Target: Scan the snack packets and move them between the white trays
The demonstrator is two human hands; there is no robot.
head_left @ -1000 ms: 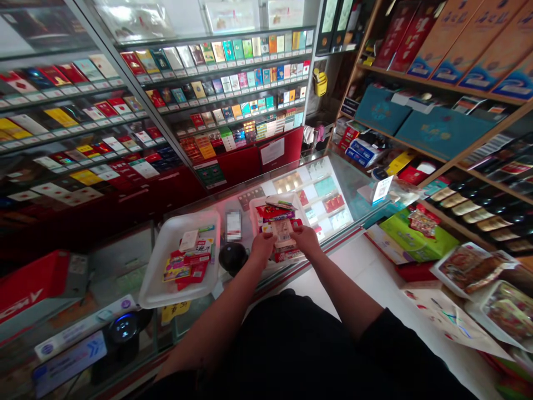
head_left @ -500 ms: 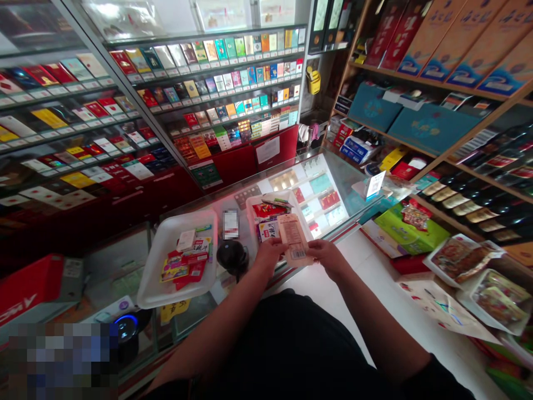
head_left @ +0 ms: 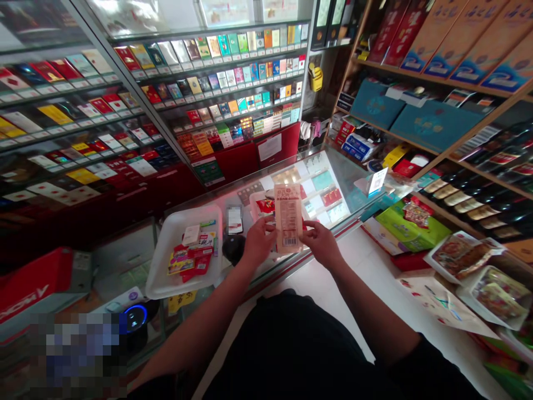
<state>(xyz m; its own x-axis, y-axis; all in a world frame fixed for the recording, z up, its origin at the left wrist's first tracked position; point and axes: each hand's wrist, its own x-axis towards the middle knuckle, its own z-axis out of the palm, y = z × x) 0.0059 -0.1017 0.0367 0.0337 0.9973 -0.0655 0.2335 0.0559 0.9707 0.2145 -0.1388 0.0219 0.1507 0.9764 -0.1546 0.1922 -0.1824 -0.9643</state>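
Observation:
A beige snack packet with printed text and a barcode is held up in front of me, its long side nearly upright. Its left edge is in the closed fingers of my left hand. My right hand pinches the lower right edge between thumb and fingers. Behind the packet lies a white tray with small red and coloured packets, largely covered by the packet and my hands. To the left, another white tray holds several snack packets and a small whitish box.
Between the trays are a black rounded device and a phone on the glass counter. A red shoebox stands left. Cigarette packs fill the back shelves. Boxes and bottles line the right side.
Both hands have lifted the snack packet higher and straightened it from a slight tilt. It now hides more of the tray behind it. The view has shifted slightly.

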